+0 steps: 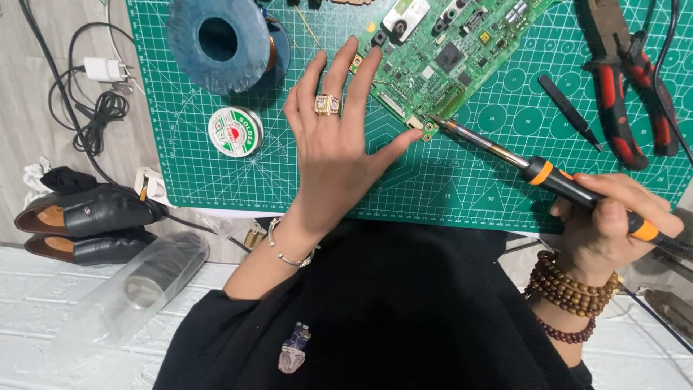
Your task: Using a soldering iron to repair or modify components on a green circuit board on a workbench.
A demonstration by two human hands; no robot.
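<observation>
Green gridded surface (216, 173): I see my left hand (336, 144) flat, fingers spread, pinning a green circuit board (447, 58); right hand (613, 224) clenched around an orange-banded soldering iron (505, 155), tip at the board's corner.

Left hand (333, 137) steadies green circuit board (440, 61); right hand (610, 220) holds soldering iron (548, 177) at its corner

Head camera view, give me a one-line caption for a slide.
Left hand steadies a green circuit board on a cutting mat while the right hand brings a soldering iron to its corner.
</observation>
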